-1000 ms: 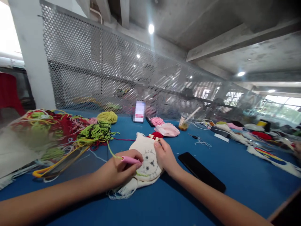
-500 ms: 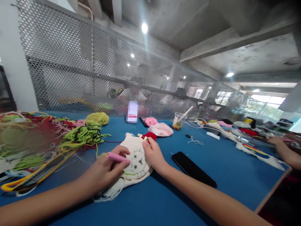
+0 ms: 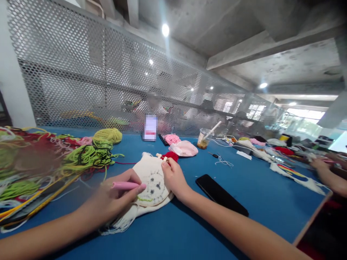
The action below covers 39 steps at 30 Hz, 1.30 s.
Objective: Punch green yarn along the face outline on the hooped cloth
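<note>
While the left hand (image 3: 108,200) grips a pink pen (image 3: 125,185), its tip meets the round cloth (image 3: 150,177). The right hand (image 3: 173,177) presses that cloth down — fingers curled on its edge — on the blue desk (image 3: 257,195).

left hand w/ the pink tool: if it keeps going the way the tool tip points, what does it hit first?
Most likely the cream cloth in the hoop: the pink tool in the left hand points right, its tip at the cloth's near edge. Beyond that lies the right hand. Depth is unclear from one view.

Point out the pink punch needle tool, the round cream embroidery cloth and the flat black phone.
pink punch needle tool (image 3: 125,185): head view, middle of its barrel.
round cream embroidery cloth (image 3: 151,178): head view, its drawn centre.
flat black phone (image 3: 221,195): head view, middle of its screen.
</note>
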Available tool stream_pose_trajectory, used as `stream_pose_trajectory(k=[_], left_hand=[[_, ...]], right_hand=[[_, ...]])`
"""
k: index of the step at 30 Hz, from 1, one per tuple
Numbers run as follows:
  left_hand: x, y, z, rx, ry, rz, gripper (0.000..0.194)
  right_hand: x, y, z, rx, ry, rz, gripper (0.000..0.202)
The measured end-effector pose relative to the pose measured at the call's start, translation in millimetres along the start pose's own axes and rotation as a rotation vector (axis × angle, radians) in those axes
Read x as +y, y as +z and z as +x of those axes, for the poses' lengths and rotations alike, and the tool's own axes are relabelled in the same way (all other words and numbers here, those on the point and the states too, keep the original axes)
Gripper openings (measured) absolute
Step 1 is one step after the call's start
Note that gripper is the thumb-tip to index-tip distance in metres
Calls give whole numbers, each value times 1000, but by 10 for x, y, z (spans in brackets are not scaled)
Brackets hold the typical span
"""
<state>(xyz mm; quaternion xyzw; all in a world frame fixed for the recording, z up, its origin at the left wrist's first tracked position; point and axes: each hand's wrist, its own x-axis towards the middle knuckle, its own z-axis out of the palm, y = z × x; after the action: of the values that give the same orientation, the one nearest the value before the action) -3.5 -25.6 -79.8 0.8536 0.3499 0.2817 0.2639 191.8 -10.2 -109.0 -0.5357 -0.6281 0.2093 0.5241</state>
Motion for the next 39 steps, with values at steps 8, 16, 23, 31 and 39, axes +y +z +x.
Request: stream_pose_trajectory(k=[8,16,23,31,39], left_hand=[[-14,-5,51,33,-57,-15,31],[49,-71,23,57,-98,-97,26],[-15,-54,-28,189,-54,-174,19],[-73,-46,-65,232,-38,-224,17],[-112,-33,-76,257,-48,-253,17]], right_hand=[[20,5,39,0,15,12,18],[1,-16,-1,-32,35,74,19],[-3,-35,-8,-56,60,84,20],[9,-39,-9,-55,58,78,21],[22,-36,-6,-55,50,71,21]])
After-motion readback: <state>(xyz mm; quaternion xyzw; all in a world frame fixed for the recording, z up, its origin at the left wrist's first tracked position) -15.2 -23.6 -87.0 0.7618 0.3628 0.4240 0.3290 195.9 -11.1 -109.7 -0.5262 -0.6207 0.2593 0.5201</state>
